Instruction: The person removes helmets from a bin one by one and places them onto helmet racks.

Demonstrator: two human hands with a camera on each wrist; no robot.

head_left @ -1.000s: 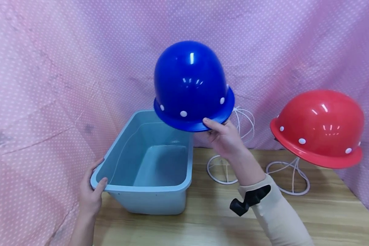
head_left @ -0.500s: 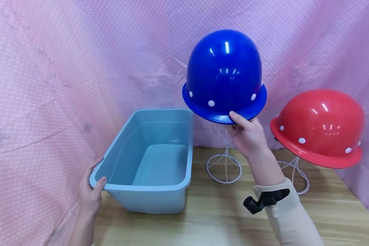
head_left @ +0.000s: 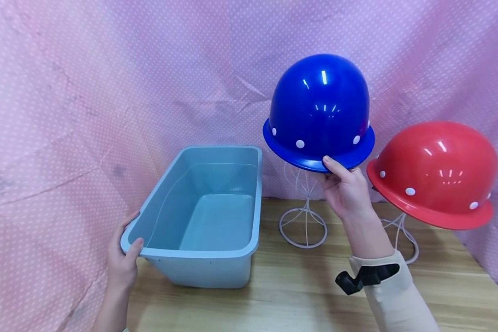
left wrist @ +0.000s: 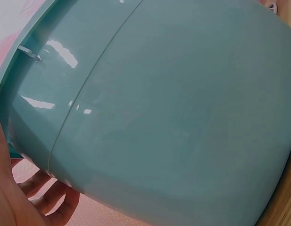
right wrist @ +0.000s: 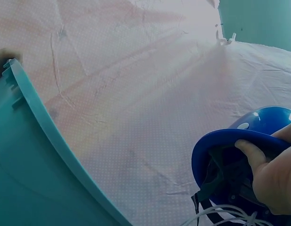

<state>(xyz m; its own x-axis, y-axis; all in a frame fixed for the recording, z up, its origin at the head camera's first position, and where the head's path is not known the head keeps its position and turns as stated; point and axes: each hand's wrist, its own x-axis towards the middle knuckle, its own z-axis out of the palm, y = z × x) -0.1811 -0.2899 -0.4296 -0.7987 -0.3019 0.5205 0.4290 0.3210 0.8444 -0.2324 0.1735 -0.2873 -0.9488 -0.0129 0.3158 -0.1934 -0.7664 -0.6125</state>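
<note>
In the head view, my right hand (head_left: 348, 191) pinches the front brim of a blue hard hat (head_left: 321, 106), thumb on top and fingers beneath. The hat is upright over a white wire stand (head_left: 307, 198); whether they touch, I cannot tell. Dark straps (right wrist: 218, 176) show under the hat in the right wrist view. My left hand (head_left: 122, 260) grips the near left corner of a light blue plastic tub (head_left: 199, 253), which has nothing inside. The left wrist view shows curled fingers (left wrist: 53, 197) beside the tub's outer wall (left wrist: 173, 103).
To the right, a red hard hat (head_left: 435, 170) sits tilted on another wire stand (head_left: 415, 251), close to the blue hat and my right forearm. A wooden table (head_left: 290, 295) bears the tub and stands. A pink dotted curtain (head_left: 182, 69) hangs behind and at the sides.
My right hand has carried the blue hard hat rightward, from above the tub to over the wire stand. It rose at first, then came down a little. My left hand stays on the tub.
</note>
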